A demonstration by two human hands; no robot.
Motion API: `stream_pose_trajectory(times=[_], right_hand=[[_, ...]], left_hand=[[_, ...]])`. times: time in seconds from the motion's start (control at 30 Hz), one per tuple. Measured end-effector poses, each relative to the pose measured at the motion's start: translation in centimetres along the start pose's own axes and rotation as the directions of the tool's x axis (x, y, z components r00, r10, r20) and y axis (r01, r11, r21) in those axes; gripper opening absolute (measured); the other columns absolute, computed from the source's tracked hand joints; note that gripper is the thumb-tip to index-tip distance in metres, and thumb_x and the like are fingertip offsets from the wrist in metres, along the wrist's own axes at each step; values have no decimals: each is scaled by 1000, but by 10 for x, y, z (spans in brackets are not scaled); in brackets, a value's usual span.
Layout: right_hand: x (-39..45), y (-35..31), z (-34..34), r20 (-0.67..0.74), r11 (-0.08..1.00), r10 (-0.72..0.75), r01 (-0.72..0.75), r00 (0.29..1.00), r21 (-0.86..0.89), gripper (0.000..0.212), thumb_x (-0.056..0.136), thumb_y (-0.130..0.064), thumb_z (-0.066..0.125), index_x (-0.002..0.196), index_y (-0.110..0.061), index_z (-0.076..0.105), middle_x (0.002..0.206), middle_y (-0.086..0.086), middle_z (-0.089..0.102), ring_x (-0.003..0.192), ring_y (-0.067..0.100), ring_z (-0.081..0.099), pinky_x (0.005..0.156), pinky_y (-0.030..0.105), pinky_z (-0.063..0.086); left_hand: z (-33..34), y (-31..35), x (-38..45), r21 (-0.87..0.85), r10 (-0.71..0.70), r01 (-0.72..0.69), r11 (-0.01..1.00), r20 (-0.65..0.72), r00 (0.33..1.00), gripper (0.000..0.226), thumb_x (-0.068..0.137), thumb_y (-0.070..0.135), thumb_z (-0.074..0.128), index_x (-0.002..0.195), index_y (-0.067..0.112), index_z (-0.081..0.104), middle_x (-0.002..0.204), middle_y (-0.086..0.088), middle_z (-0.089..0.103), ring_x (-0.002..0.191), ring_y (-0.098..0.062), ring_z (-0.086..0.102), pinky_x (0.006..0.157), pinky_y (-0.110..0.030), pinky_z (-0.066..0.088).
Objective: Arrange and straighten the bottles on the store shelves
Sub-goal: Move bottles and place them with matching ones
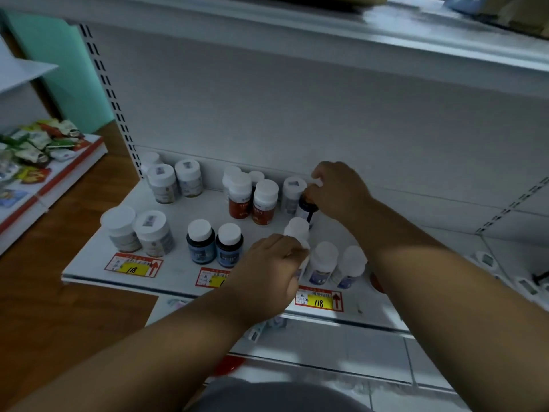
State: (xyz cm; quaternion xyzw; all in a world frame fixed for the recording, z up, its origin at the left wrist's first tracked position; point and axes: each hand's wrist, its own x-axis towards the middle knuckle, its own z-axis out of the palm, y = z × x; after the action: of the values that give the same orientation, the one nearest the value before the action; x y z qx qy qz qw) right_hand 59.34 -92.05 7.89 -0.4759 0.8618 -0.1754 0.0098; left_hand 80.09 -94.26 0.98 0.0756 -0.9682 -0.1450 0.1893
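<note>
While my left hand (269, 267) gripped a white bottle (298, 233) sticking out at its 1 o'clock, my right hand (337, 190) clenched a dark bottle (306, 208) at its 8 o'clock. Shelf (89, 257) edge sat at 6 o'clock; bare room lay at 3 o'clock.

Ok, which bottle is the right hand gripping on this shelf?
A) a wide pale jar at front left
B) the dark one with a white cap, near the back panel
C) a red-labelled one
B: the right hand curls round the dark bottle near the back panel.
</note>
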Motion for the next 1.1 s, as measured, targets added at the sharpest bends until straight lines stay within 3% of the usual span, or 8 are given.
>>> stream_pose_trajectory(times=[0.07,0.23,0.37,0.43,0.5,0.63,0.8,1.1], right_hand=[[13,7,6,84,996,79,-75,993,-45,38,87,-33,58,117,-10,54,112,14,54,98,30,55,81,36,48],[21,17,32,207,999,13,-5,978,-38,25,85,-21,65,101,-9,49,102,17,62,88,29,57,65,29,34],[-1,23,-5,38,881,209,-205,977,426,39,84,-20,70,116,-14,48,93,7,61,83,24,61,67,30,48],[-27,23,-41,96,407,331,-234,939,883,30,83,-9,71,108,-12,55,96,11,65,92,29,65,77,38,56],[-59,23,-72,192,-157,299,-150,935,976,12,85,-11,67,96,-11,64,102,11,70,98,30,67,86,50,55],[-108,12,-103,301,-654,404,43,864,755,28,84,-28,66,89,-1,67,99,19,68,88,33,67,85,51,54],[-169,19,-126,311,-629,555,145,771,764,26,64,-27,76,67,-8,58,64,6,57,61,20,57,71,30,55],[-302,114,-138,213,-456,653,153,727,877,58,79,-38,62,124,-3,51,97,12,69,68,21,64,61,35,57]], left_hand=[[0,0,-1,-35,-36,35,999,-17,999,45,79,20,50,121,10,62,118,-6,60,105,-27,56,88,-40,48],[-6,-2,10,-83,-106,96,992,-119,987,49,74,19,63,122,12,59,116,-5,59,105,-22,54,91,-33,45],[-19,-2,27,-203,-219,175,963,-218,951,46,80,29,61,124,19,56,119,2,55,108,-16,49,93,-28,42],[-28,10,38,-344,-314,207,916,-291,904,41,85,31,61,124,20,55,115,5,53,101,-10,48,88,-14,36],[-37,32,49,-617,-500,242,748,-285,818,33,91,26,62,123,20,55,112,5,54,96,-6,51,81,-4,35],[-42,82,61,-905,-639,236,355,-50,768,19,98,35,49,112,28,58,108,0,65,98,-14,61,86,-31,49],[-14,138,62,-936,-516,320,146,204,832,33,101,44,37,93,24,61,75,-11,66,63,-20,53,63,-34,42],[35,251,50,-865,-49,468,181,467,883,51,85,59,38,99,19,66,91,0,72,65,-20,56,57,-32,39]])
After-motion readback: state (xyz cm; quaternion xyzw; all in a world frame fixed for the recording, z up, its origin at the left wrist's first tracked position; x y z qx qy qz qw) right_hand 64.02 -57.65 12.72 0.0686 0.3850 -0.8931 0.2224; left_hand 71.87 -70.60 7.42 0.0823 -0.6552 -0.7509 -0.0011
